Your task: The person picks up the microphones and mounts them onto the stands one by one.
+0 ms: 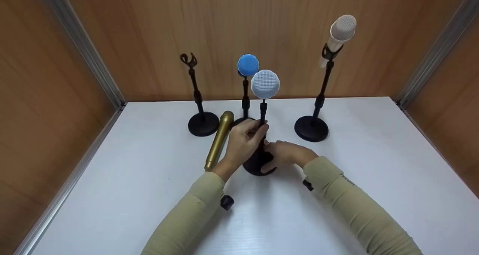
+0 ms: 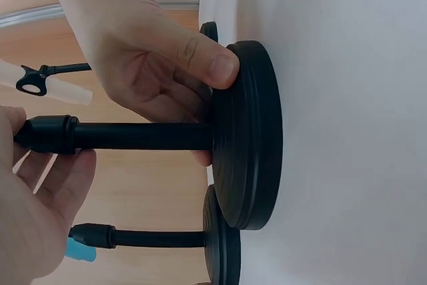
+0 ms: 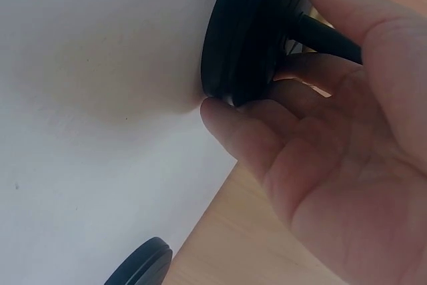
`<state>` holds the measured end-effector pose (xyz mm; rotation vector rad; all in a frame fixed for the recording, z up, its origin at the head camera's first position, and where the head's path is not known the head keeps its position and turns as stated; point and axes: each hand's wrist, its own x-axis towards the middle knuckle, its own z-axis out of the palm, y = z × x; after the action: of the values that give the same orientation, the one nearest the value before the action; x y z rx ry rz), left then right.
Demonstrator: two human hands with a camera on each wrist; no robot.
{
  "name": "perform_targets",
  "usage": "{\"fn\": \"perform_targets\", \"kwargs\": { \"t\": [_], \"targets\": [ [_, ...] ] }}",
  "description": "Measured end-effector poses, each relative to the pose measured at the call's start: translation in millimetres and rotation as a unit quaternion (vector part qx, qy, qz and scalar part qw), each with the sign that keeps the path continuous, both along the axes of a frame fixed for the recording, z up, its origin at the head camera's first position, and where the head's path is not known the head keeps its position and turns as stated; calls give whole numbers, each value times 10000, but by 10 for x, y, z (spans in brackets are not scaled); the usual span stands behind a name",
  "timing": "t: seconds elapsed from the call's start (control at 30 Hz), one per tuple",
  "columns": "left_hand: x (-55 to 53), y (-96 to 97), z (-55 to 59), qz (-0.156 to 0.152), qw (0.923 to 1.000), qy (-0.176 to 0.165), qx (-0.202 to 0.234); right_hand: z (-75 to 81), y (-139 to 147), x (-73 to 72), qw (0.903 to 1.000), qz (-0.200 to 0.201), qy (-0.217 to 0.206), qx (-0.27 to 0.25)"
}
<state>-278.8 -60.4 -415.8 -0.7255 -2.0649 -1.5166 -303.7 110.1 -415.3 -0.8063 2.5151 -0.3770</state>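
A black microphone stand point(image 1: 256, 164) holds a microphone with a pale round mesh head point(image 1: 265, 83). My left hand point(image 1: 243, 144) grips the stand's pole, fingers and thumb around the collar point(image 2: 53, 134) in the left wrist view. Lower down, my right hand point(image 1: 288, 153) holds the round base point(image 2: 250, 135), its thumb on the upper face and its fingers at the edge. The right wrist view shows that hand point(image 3: 347, 138) close up, fingertips by the base's underside rim. A gold microphone point(image 1: 219, 141) lies on the table left of my left hand.
Behind stands a stand with a blue-headed microphone point(image 1: 248, 65). A stand with an unfilled clip point(image 1: 202, 124) is at the back left, and one bearing a white microphone point(image 1: 343, 28) at the back right. Wooden panels point(image 1: 149, 42) enclose the white table point(image 1: 149, 154).
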Motion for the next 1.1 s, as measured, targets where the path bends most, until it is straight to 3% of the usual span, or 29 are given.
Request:
{"fn": "perform_targets", "kwargs": {
  "t": [0.2, 0.5, 0.7, 1.1],
  "targets": [
    [2, -1, -5, -87, 9989, -56, 459, 12, -5, -25, 9999, 120, 12, -30],
    [9, -1, -7, 416, 9988, 245, 103, 6, -12, -14, 9998, 185, 124, 18],
    [10, -5, -31, 168, 9994, 308, 2, -10, -4, -14, 10000, 12, -49, 83],
    [21, -48, -31, -68, 10000, -9, -72, 7, 1, 1, 10000, 7, 6, 77]
  ]
}}
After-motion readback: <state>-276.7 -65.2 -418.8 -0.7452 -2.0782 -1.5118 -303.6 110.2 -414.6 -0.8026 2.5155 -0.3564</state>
